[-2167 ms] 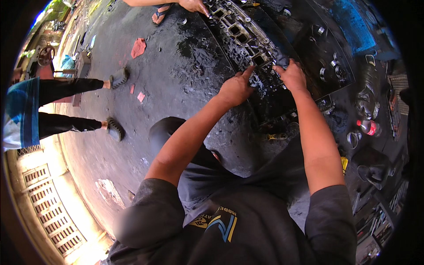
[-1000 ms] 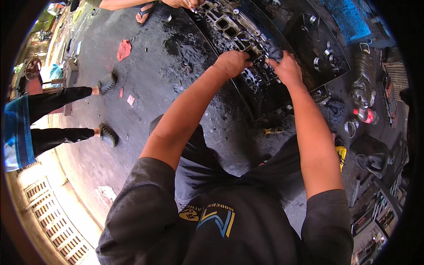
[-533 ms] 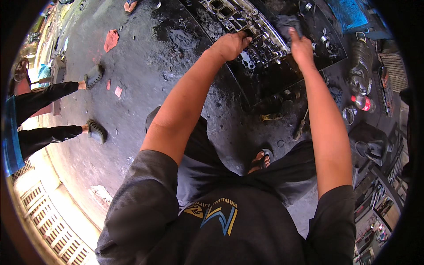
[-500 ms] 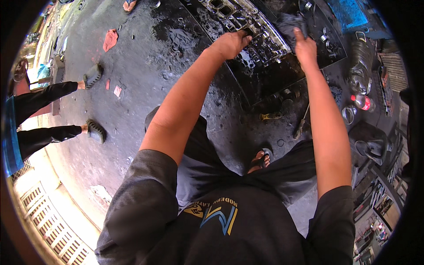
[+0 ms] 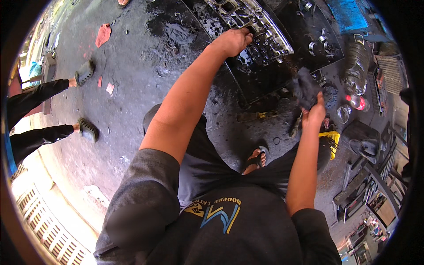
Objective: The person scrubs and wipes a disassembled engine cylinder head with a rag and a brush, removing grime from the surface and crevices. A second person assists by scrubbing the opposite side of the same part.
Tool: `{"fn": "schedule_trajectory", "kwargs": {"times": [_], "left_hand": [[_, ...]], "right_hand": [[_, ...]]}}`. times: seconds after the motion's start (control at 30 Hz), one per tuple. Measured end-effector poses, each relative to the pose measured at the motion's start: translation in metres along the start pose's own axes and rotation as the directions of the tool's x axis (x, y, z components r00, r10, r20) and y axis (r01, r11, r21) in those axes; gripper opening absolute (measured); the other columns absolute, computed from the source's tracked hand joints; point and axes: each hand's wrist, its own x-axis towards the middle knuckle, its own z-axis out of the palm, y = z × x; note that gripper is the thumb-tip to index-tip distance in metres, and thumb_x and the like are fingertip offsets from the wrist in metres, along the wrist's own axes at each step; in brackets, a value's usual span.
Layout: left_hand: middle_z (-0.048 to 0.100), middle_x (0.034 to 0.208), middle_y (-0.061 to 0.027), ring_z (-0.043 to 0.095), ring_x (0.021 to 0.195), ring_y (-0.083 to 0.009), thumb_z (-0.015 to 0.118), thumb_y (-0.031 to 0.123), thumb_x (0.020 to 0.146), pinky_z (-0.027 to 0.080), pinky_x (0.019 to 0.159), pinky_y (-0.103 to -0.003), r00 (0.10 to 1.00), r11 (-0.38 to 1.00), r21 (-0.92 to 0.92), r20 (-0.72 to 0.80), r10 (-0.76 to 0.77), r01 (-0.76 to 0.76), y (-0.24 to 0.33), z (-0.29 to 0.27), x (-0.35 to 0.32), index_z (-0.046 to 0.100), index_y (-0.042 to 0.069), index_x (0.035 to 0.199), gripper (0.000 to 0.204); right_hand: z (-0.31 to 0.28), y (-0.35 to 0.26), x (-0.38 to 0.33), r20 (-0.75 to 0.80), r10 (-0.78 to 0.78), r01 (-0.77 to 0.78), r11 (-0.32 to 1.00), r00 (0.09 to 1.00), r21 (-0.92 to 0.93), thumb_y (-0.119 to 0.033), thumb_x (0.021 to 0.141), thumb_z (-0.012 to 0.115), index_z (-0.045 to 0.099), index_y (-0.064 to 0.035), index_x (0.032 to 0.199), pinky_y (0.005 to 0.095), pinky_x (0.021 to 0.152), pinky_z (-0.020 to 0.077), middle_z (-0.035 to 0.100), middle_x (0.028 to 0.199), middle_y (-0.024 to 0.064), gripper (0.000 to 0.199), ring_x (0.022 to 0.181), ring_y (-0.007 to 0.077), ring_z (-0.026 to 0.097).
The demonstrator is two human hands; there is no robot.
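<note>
An oily metal cylinder head (image 5: 269,37) lies at the far side on a black tray (image 5: 282,84). My left hand (image 5: 235,42) is closed on its near left edge, with the fingertips curled into an opening. Lower and to the right, my right hand (image 5: 314,114) grips a dark, greasy rag (image 5: 308,88), which is smeared by motion. This rag hangs just past the near edge of the tray, apart from the cylinder head. Close by my right hand a screwdriver (image 5: 295,127) lies on the floor, and another tool with a yellow handle (image 5: 266,115) is to its left.
Metal rings (image 5: 324,42) sit on the tray's right side. Beyond are a large clear bottle (image 5: 356,66), a red-labelled bottle (image 5: 357,103) and a blue box (image 5: 349,15). Another dark rag (image 5: 179,33) lies on the oily floor. A person's shoes (image 5: 87,128) show at left.
My right hand has come back toward me with the rag, away from the right side of the cylinder head. My left hand stays at the cylinder head. A yellow object now shows beside my right knee.
</note>
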Motion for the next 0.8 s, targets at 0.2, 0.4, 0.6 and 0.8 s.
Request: {"fn": "schedule_trajectory", "kwargs": {"times": [0.2, 0.4, 0.6, 0.8], "left_hand": [[0.064, 0.114, -0.0264, 0.06, 0.107, -0.0436, 0.041, 0.036, 0.102, 0.047, 0.094, -0.048, 1.0, 1.0, 0.012, -0.008, -0.019, 0.019, 0.0, 0.001, -0.001, 0.059, 0.002, 0.123, 0.044], [0.067, 0.098, -0.0267, 0.062, 0.097, -0.043, 0.045, 0.031, 0.1, 0.049, 0.086, -0.049, 0.991, 0.999, -0.031, -0.129, 0.035, -0.039, -0.001, 0.01, -0.005, 0.061, -0.001, 0.106, 0.036], [0.066, 0.103, -0.0277, 0.061, 0.101, -0.044, 0.043, 0.031, 0.101, 0.048, 0.092, -0.048, 0.989, 0.999, -0.048, -0.146, 0.013, -0.021, 0.0, 0.012, -0.006, 0.061, -0.001, 0.109, 0.038], [0.064, 0.109, -0.0273, 0.059, 0.106, -0.0433, 0.045, 0.031, 0.1, 0.047, 0.092, -0.046, 0.991, 0.999, -0.032, -0.127, 0.037, -0.042, 0.005, 0.007, -0.011, 0.059, 0.0, 0.118, 0.038]], "right_hand": [[0.041, 0.091, -0.02, 0.156, 0.129, -0.108, 0.985, 0.979, -0.135, -0.026, 0.09, 0.068, 0.062, 0.0033, 0.114, 0.0396, 0.083, 0.0508, 0.067, 0.105, 0.0158, 0.038, 0.097, 0.0277, 0.065], [0.108, 0.131, 0.004, 0.462, -0.338, 0.542, 0.2, 0.82, -0.816, -0.042, 0.086, 0.071, 0.032, 0.0067, 0.14, 0.0479, 0.097, 0.0464, 0.047, 0.134, 0.0293, 0.082, 0.114, 0.0438, 0.055], [0.127, 0.153, -0.006, 0.682, -0.12, 0.653, -0.21, 0.722, -0.728, -0.04, 0.082, 0.074, 0.017, 0.0016, 0.15, 0.0514, 0.1, 0.0451, 0.036, 0.143, 0.0289, 0.098, 0.125, 0.0483, 0.045], [0.121, 0.129, 0.014, 0.607, -0.116, 0.548, -0.324, 0.786, -0.771, -0.041, 0.088, 0.065, 0.029, 0.0065, 0.146, 0.0472, 0.093, 0.0497, 0.044, 0.136, 0.0277, 0.083, 0.12, 0.0408, 0.052]]}}
